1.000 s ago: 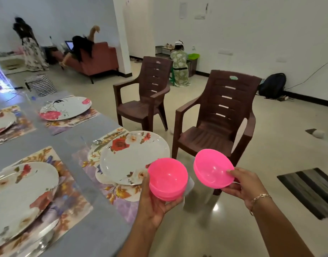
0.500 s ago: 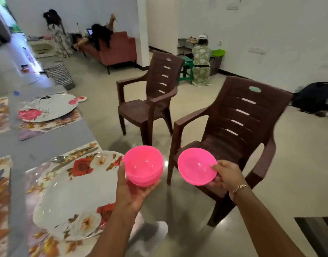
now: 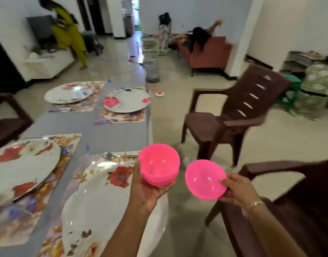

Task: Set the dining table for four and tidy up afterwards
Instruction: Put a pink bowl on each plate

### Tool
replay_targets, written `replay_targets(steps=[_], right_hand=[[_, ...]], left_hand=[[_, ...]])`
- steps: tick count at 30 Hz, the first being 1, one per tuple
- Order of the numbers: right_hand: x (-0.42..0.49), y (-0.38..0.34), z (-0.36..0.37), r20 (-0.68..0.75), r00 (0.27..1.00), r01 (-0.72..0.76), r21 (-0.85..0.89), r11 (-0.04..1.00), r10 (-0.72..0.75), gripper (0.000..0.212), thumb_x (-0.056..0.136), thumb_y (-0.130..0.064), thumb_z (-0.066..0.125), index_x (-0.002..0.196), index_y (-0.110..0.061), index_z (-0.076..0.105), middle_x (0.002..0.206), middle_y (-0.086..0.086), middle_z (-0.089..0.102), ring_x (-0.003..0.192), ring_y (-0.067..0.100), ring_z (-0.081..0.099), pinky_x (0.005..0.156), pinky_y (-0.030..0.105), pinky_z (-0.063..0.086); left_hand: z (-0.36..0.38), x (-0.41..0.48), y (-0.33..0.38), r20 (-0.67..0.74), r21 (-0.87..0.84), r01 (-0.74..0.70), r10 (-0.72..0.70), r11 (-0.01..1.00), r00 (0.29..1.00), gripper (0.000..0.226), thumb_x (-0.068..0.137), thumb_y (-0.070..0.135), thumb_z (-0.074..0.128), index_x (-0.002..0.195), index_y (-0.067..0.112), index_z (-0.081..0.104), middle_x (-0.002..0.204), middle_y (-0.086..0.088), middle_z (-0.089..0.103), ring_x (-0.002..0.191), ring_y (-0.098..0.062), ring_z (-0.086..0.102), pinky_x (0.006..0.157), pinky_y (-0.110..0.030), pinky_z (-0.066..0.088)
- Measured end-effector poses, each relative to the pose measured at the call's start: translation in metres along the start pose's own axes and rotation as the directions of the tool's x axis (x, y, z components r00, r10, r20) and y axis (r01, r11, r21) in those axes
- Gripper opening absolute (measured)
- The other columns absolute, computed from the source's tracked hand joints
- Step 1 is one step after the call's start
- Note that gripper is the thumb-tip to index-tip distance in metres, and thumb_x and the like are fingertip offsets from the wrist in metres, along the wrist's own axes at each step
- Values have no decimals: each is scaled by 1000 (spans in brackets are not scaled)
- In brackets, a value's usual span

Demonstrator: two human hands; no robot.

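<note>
Pink plastic bowl, pinched at its rim by the right hand, sits off the table's right edge. Left hand grips the stack of pink bowls over the nearest floral plate. Judgement: that setting lies left of the single bowl, with the left hand nearer; no legible writing.
</note>
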State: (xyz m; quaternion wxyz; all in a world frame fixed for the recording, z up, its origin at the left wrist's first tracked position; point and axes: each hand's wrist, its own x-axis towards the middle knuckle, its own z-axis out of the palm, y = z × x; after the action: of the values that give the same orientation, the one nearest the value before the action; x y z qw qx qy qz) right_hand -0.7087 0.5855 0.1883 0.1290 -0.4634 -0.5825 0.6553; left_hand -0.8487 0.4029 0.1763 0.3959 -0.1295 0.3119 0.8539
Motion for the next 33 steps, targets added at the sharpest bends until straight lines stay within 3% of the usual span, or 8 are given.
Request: replay_targets(steps=[3,6,10,18,20,23,26,33], right_hand=[[35,-15,22,114,993,-7,-77,997,16,12,90,3,50,84,-7,55,86,16,56,64,29,58,44,28,53],[61,-20,54,232,971,-25,-143,989,58,16,89,5,49,80,-7,53,81,15,54,59,29,56,38,25,52],[88,-29,107,418,900,-30,-232,972,128,16,88,7,51,79,-6,51,76,15,53,55,28,54,36,26,50],[98,-48,209,708,668,150,-432,889,231,11,88,8,49,89,-2,54,70,14,53,47,25,52,36,26,50],[94,-46,227,741,632,200,-440,875,228,11,87,9,48,85,-1,52,66,13,51,40,22,50,33,25,48],[87,-38,252,761,597,222,-463,858,256,8,87,9,49,86,1,51,64,13,50,44,23,51,32,28,47],[84,-24,273,759,576,208,-494,844,303,10,86,9,51,93,2,52,68,20,55,50,29,55,34,36,51],[83,-6,300,759,536,182,-530,828,369,4,86,3,57,88,2,54,60,15,50,41,20,49,33,26,47]], left_hand=[[-2,11,16,-63,-45,-94,91,995,994,86,60,58,68,131,14,47,125,-22,54,107,-44,56,66,-59,55],[-17,9,30,-130,-103,-191,177,976,976,73,71,55,55,131,14,49,123,-23,57,108,-45,57,68,-55,56],[-39,-2,48,-212,-173,-329,292,928,933,72,74,56,56,133,14,49,128,-24,54,112,-48,55,70,-58,55],[-54,-54,64,-519,-161,-660,506,734,689,84,63,57,67,133,15,48,128,-23,53,109,-45,55,64,-55,55],[-57,-65,63,-559,-139,-711,538,689,631,109,37,57,85,131,17,49,127,-22,54,108,-44,56,64,-55,55],[-62,-78,53,-597,-144,-770,566,621,568,133,10,51,91,131,16,48,123,-22,55,104,-43,57,59,-54,55],[-65,-88,39,-633,-133,-805,575,579,518,138,9,51,90,134,14,45,127,-24,53,106,-45,56,59,-54,54],[-59,-90,12,-676,-103,-837,579,537,455,133,12,53,90,132,14,48,125,-24,55,102,-45,59,64,-57,54]])
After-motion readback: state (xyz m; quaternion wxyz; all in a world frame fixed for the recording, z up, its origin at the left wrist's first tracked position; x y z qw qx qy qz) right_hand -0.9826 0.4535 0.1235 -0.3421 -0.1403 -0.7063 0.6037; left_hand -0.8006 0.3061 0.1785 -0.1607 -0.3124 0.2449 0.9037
